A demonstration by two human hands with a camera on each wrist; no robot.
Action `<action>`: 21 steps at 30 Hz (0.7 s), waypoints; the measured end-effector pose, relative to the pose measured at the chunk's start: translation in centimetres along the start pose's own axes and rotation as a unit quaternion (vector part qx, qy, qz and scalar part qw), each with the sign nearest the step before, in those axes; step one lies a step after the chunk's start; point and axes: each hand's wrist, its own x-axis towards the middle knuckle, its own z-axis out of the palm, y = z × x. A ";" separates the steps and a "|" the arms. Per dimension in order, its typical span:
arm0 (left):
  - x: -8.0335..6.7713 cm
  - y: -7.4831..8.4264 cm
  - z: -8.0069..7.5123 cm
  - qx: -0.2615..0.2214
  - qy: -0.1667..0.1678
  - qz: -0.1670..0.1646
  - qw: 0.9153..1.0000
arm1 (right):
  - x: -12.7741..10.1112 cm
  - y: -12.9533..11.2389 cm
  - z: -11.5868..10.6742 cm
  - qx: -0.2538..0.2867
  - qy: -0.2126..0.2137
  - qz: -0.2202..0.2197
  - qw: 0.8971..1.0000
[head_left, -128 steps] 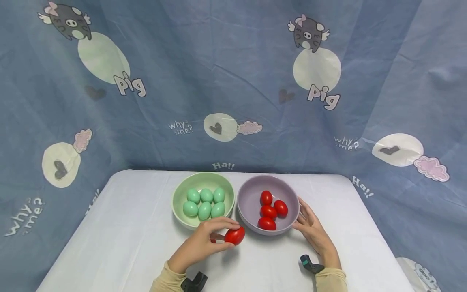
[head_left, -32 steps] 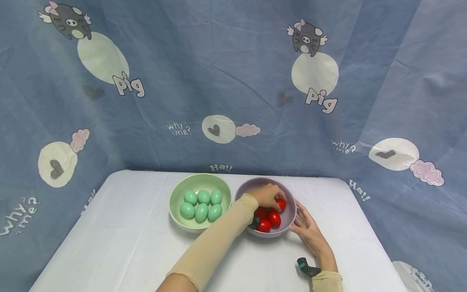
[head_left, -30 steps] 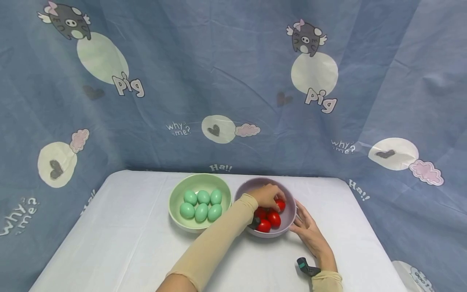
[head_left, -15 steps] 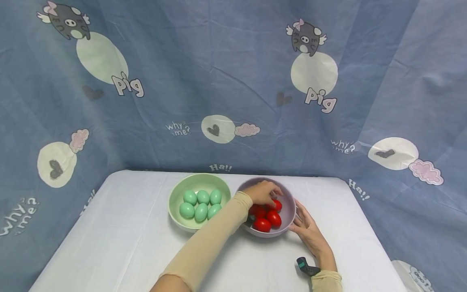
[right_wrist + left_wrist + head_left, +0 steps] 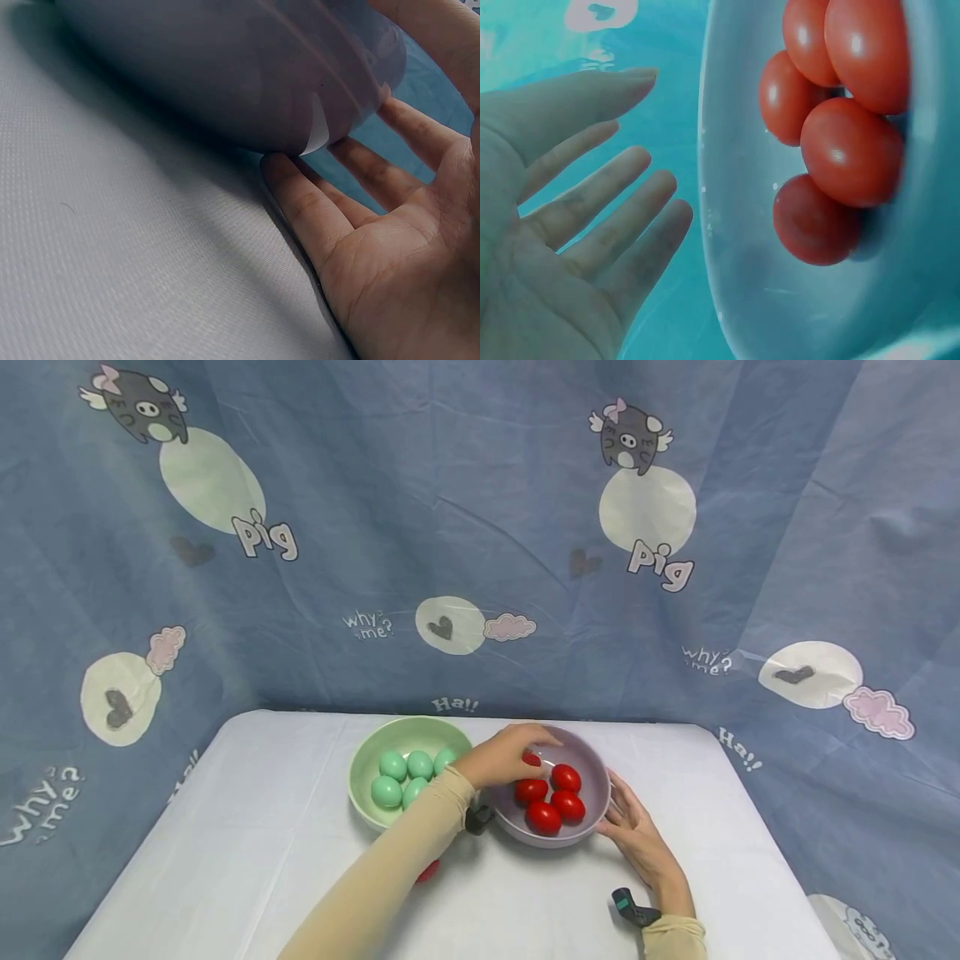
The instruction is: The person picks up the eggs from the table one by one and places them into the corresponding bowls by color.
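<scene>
A pale green bowl [image 5: 365,758] of smooth teal eggs [image 5: 387,792] sits beside a lilac bowl [image 5: 594,772] on the white-clothed counter [image 5: 247,827], backed by a cartoon-pig curtain [image 5: 450,510]. The left hand [image 5: 504,755], fingers spread and holding nothing, hovers at the lilac bowl's near rim over glossy red eggs [image 5: 543,816]. The right hand [image 5: 641,839] rests flat-fingered against the bowl's outer wall. A red object [image 5: 428,871], apparently another egg, lies half hidden beneath the left sleeve [image 5: 390,868].
</scene>
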 end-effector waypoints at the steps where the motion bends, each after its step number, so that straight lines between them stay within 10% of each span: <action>1: -0.5 0.0 0.0 0.002 0.004 0.002 1.000 | 0.0 0.0 0.0 -0.001 0.001 0.001 1.000; 21: -13.6 -1.5 2.7 -0.054 0.079 0.034 0.995 | -0.1 0.0 0.1 -0.001 0.001 0.000 1.000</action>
